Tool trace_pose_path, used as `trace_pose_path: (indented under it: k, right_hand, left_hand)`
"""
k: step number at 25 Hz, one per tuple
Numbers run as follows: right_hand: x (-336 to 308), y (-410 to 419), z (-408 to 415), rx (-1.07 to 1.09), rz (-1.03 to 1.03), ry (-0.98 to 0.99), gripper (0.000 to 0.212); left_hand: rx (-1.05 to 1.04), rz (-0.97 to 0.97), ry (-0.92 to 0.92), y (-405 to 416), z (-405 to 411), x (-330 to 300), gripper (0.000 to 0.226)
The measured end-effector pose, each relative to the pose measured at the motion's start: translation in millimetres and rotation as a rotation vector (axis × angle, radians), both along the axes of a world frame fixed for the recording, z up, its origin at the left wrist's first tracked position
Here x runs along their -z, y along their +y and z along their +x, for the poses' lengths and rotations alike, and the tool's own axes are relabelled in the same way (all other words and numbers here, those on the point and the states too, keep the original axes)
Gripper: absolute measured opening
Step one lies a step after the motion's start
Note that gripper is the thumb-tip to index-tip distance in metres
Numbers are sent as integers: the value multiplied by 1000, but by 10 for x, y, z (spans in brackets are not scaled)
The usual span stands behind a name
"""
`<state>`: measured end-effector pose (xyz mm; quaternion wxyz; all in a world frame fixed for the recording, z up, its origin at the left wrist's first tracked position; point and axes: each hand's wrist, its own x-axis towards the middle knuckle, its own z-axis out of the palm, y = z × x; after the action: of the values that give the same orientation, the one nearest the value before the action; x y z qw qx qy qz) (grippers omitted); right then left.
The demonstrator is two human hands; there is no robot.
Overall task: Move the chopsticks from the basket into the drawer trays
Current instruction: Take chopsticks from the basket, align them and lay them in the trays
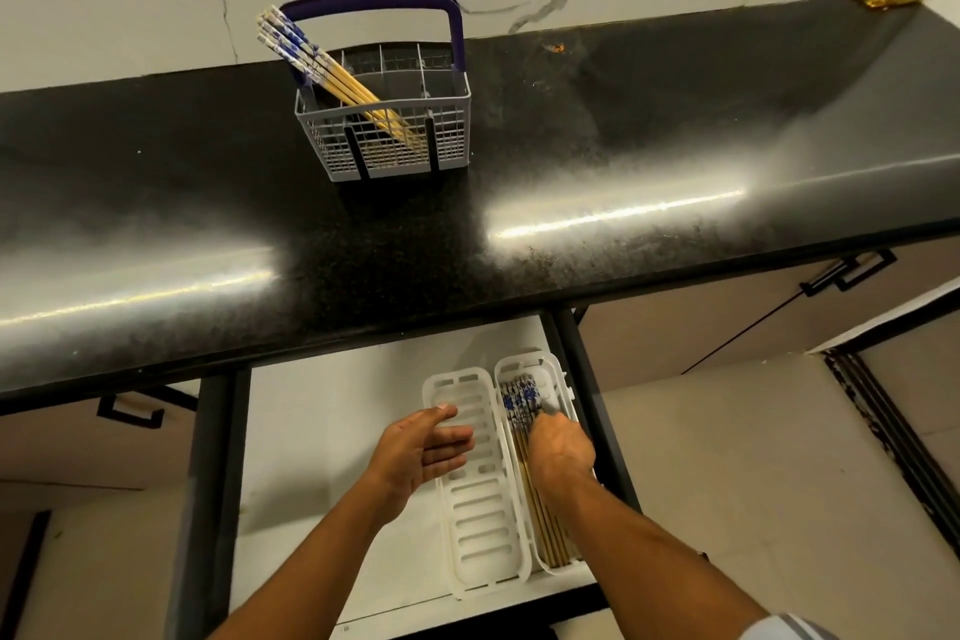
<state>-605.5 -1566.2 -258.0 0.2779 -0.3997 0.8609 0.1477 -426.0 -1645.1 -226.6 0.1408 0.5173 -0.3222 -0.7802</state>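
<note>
A grey wire-grid basket [415, 146] with a dark blue handle stands on the black counter. Several wooden chopsticks with blue-and-white ends [322, 70] lean out of its left side. Below, in the open white drawer [332, 431], lie two white trays side by side. The left tray [480, 520] is slotted and holds nothing. The right tray [563, 387] holds several chopsticks [519, 400]. My right hand [561, 447] is curled over the chopsticks in the right tray and grips them. My left hand [421, 447] hovers with straight fingers over the left tray.
The black counter [623, 161] overhangs the back of the drawer. A marble-patterned wall rises behind it. Dark drawer rails run along both sides, with cabinet handles [852, 270] to the right and left. Pale floor tiles show at right.
</note>
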Motion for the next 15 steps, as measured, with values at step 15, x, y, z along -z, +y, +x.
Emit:
trace_pose_path:
  k: [15]
  right_hand:
    - [33, 165, 97, -73, -15, -12, 17]
  left_hand:
    - [-4, 10, 58, -127, -33, -120, 35]
